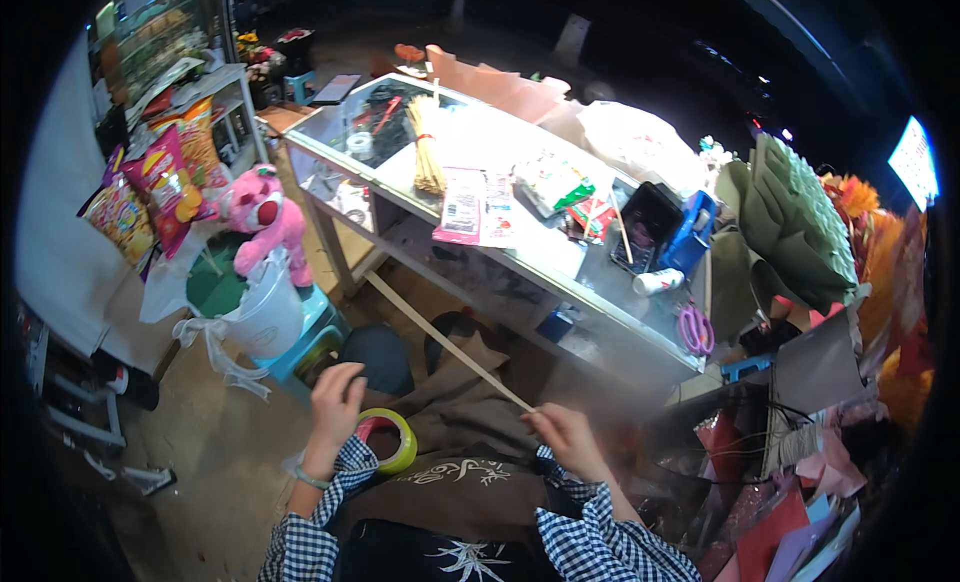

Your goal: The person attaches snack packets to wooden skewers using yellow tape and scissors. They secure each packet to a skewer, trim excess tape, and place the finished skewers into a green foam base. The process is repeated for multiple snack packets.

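Observation:
My right hand [568, 440] is closed around the near end of a long, thin pale wooden stick [440, 337], which slants away to the far left toward the table leg. My left hand [337, 407] is raised above my lap with its fingers loosely bent and nothing visible in them. Beside the left wrist, a roll of yellow-green tape [408, 444] rests against my apron [450, 502]. To the left of that hand, a white bucket [270, 317] with a ribbon bow holds green foam [215, 287], a pink plush toy [268, 217] and several snack bags [165, 192].
Ahead stands a glass-topped table [380, 187] bearing a bundle of sticks [428, 147], packets [475, 207], a black basket [650, 222], a white bottle [658, 282] and purple scissors [694, 329]. A blue stool [320, 327] supports the bucket. Wrapping papers [775, 527] crowd the right.

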A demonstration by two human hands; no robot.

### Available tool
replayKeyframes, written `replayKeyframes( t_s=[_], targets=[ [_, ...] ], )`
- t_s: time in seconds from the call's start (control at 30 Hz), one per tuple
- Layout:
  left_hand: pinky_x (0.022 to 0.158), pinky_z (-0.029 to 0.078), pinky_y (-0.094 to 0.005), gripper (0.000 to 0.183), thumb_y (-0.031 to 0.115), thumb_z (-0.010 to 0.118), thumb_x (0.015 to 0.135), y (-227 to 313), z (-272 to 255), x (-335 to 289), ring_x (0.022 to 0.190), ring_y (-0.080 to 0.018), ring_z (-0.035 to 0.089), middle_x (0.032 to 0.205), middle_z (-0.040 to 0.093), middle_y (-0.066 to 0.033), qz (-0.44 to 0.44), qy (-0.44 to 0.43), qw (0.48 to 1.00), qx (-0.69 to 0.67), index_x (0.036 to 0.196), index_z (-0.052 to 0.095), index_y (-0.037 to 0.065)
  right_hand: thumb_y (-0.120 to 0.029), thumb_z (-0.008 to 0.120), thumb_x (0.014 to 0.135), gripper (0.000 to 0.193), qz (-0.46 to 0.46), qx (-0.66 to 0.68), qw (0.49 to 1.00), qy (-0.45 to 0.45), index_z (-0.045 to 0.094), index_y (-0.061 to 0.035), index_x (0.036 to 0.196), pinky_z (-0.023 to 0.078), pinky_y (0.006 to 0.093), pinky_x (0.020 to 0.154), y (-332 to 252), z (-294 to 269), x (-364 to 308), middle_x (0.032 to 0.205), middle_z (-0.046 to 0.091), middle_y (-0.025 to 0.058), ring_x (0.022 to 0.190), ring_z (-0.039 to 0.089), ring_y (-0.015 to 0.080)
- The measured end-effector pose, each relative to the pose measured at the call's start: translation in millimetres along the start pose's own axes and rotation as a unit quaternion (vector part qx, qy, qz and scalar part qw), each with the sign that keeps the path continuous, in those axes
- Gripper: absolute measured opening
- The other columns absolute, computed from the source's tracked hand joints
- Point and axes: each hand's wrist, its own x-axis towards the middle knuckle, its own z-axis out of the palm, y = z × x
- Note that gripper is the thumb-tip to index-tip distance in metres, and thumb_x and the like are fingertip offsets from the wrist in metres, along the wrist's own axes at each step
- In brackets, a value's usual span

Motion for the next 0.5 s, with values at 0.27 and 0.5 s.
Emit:
replayKeyframes(
  t_s=[0.27, 0.5],
  targets=[
    [0.087, 0.049, -0.0367, 0.043, 0.018, 0.071, 0.078, 71.5, 7.4, 26.7, 0.101, -0.0291, 0.06, 0.111, 0.062, -0.014, 0.223, -0.17, 0.957, 0.079, 0.117, 0.059, 0.002, -0.016, 0.055, 0.09, 0.018, -0.201, -0.116, 0.959, -0.161, 0.06, 0.0007, 0.093, 0.047, 0.043, 0.065, -12.1, 50.1, 61.1, 0.085, 0.06, 0.0185, 0.077, 0.058, 0.0381],
    [0.064, 0.049, -0.0379, 0.014, 0.01, 0.06, 0.086, 41.1, 10.4, 4.1, 0.071, -0.0298, 0.061, 0.079, 0.062, -0.0122, 0.025, -0.109, 0.99, 0.086, 0.098, 0.067, 0.006, -0.021, 0.06, 0.09, 0.031, -0.13, 0.101, 0.971, -0.171, 0.057, 0.003, 0.11, 0.049, 0.0348, 0.068, 23.1, 86.3, 113.4, 0.088, 0.064, 0.0151, 0.078, 0.063, 0.0267]
  ],
)
